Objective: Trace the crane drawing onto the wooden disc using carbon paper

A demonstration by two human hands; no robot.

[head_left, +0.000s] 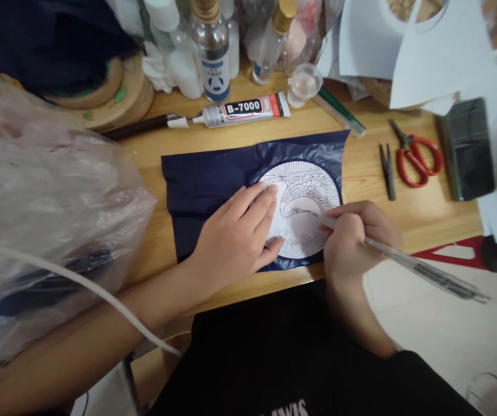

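A round white paper (304, 190) printed with a line drawing of a bird and waves lies on a dark blue sheet (209, 179) on the wooden table. My left hand (240, 237) rests on the paper's left part, its fingers stretched out and lying flat. In my right hand (355, 234) is a clear-barrelled pen (422, 268), gripped near its front end. The pen's tip is at the drawing, close by the bird's beak; whether it touches the paper I cannot tell. The pen's rear end points down to the right.
Behind the sheet lie a B-7000 glue tube (248, 111) and a green-and-clear stick (339, 112); bottles (214, 58) stand beyond. At right are tweezers (387, 173), red-handled pliers (419, 159) and a dark box (469, 150). Plastic bags (58, 190) and a white cable (101, 292) occupy the left.
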